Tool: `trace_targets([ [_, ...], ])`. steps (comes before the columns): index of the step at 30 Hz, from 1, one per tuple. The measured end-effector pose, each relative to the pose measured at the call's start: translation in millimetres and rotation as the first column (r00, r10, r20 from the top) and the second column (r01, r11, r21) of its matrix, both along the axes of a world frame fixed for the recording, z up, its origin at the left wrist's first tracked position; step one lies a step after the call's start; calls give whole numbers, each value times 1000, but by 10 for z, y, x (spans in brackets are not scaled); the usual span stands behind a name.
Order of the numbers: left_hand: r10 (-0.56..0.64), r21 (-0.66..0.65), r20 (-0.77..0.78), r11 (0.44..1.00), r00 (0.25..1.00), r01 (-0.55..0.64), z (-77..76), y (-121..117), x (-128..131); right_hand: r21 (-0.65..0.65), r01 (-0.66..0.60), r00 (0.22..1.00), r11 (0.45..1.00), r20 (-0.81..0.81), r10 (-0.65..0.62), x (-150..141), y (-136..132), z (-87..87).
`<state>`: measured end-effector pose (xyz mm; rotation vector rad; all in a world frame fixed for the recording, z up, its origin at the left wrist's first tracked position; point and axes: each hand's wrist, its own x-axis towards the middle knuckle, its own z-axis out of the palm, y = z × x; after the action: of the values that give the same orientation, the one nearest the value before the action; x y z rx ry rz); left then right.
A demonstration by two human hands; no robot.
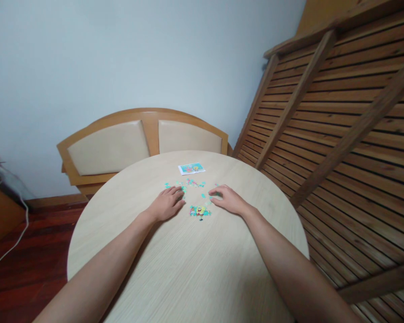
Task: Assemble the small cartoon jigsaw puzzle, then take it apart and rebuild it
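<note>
On the round table (188, 269) lies a partly joined jigsaw puzzle (199, 211) with a yellow cartoon figure on a teal ground. Left of it, my left hand (169, 202) rests palm down with its fingers stretched out, touching or just beside some loose puzzle pieces (192, 183). My right hand (228, 200) is on the other side, its thumb and fingers apart, close to a few teal pieces (203, 195). Nothing shows between its fingers. Behind the pieces lies a printed picture card (191, 168) with pink and yellow figures on teal.
A wooden headboard with cream panels (111, 148) stands behind the table against the white wall (138, 54). On the right leans a large slatted wooden frame (323, 112). A white cable (26, 220) hangs at the left above the dark red floor (43, 251).
</note>
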<state>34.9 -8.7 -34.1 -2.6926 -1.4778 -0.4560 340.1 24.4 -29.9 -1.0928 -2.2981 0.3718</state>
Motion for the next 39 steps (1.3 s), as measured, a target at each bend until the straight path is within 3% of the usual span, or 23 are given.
trace_targets([
  [4,189,-14,-11,982,982,-189,-86,54,-78,49,-1,1000,999,22,0,-80,5,-17],
  [6,228,-53,-27,972,973,-229,-115,68,-82,70,7,998,998,63,-11,-160,23,-17],
  [11,208,-141,-41,967,977,-212,-126,85,-58,73,9,979,997,201,-24,-410,90,51],
  [19,130,-134,-6,982,991,-130,-132,107,-109,98,118,950,988,278,-141,-753,368,131],
  [29,169,-168,-5,972,986,-167,-77,71,-70,151,211,942,966,232,-242,-657,371,152],
  [31,172,-164,-2,972,985,-170,-94,80,-76,144,172,958,974,206,-200,-628,335,162],
  [36,166,-160,-8,973,986,-165,-109,91,-76,103,-87,989,991,130,73,-625,352,132],
  [39,170,-168,-19,971,985,-171,-81,79,-63,103,-51,989,993,146,35,-700,440,118],
])
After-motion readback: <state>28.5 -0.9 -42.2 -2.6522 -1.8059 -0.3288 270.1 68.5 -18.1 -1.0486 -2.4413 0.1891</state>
